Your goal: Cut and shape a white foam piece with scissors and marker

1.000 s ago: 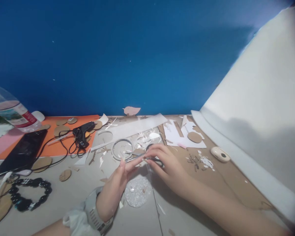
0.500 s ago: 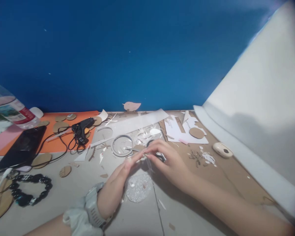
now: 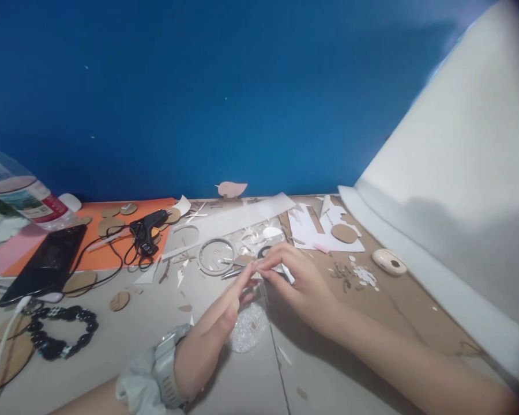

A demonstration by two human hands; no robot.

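Left hand (image 3: 211, 346) open, fingers outstretched, tips meeting the right's; scissors (image 3: 233, 272) just beyond on the bench side, blades pointing left, long axis sideways; right hand (image 3: 305, 288) nearer the handles, curled, can't tell whether gripping anything.

A beaded bracelet (image 3: 52, 349) (mostly black) lies near a dark phone (image 3: 45, 266), with a labelled bottle (image 3: 32, 200) beyond.

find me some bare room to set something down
Tabletop is bare between the beaded bracelet and the watch, and in front of the glittery disc, left of the seam. Crowded: around the scissors and ring, and on the orange sheet under the glue gun.
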